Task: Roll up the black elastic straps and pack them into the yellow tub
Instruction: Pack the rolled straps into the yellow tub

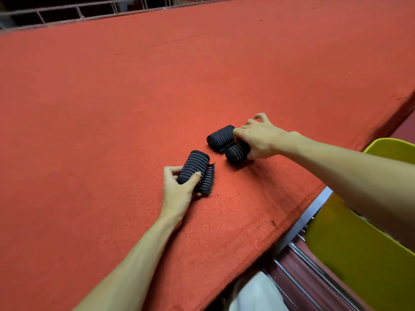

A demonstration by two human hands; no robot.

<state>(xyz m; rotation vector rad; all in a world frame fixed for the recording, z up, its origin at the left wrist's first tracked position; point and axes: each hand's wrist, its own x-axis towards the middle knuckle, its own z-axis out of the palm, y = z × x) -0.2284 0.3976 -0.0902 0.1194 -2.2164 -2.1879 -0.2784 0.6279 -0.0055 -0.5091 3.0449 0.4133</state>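
Three rolled black elastic straps with thin white stripes lie on the red felt table (112,108). My left hand (177,187) grips the nearest roll (195,164), whose loose end lies flat beside it. My right hand (258,140) holds a second roll (237,153), thumb and fingers curled round it. A third roll (221,136) lies just behind, touching the second roll and my right fingers. The yellow tub (359,254) stands below the table's right edge, under my right forearm; its inside is hidden.
The table's front edge runs diagonally from lower left to upper right, with a metal frame (310,212) under it. A metal railing (78,12) runs along the far side. White cloth (253,295) shows at the bottom.
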